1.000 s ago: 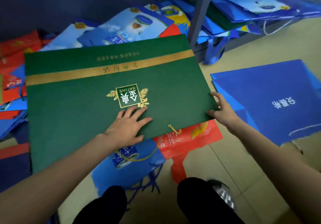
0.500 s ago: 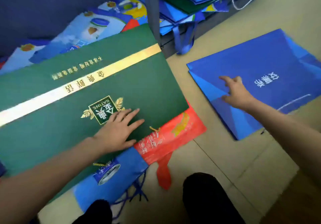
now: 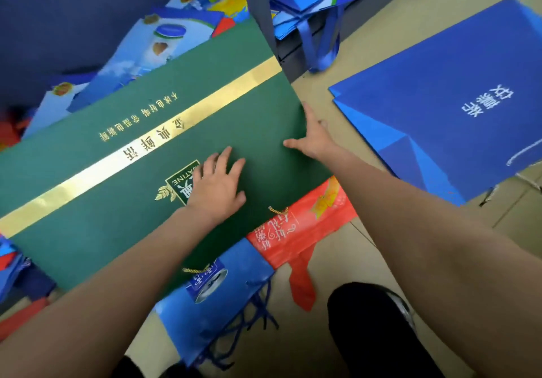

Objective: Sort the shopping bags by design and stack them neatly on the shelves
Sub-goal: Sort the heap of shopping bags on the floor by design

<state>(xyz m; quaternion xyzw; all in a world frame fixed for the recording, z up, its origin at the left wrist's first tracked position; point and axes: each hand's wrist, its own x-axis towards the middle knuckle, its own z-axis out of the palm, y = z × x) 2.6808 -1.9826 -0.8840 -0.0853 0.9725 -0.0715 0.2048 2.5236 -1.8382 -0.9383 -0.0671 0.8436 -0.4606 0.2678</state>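
I see my left hand flat on the green bag, fingers spread and straight, pressing down just beside the gold emblem, as it did half a second ago. My right hand is what has changed: it was over on the blue bag to the right of the green bag, and now it is back at the green bag's right edge, thumb lying on the green face and fingers reaching along the edge. I cannot tell whether those fingers hook under the edge or merely press against it.

The green bag lies flat on the floor pile, its gold band running diagonally, tilted more steeply than a second ago. A red bag and a light-blue bag stick out from under its near edge. The blue bag lies on the floor, apart from the green bag. Beyond the green bag's far corner stands the shelf post, with stacked blue bags behind it.
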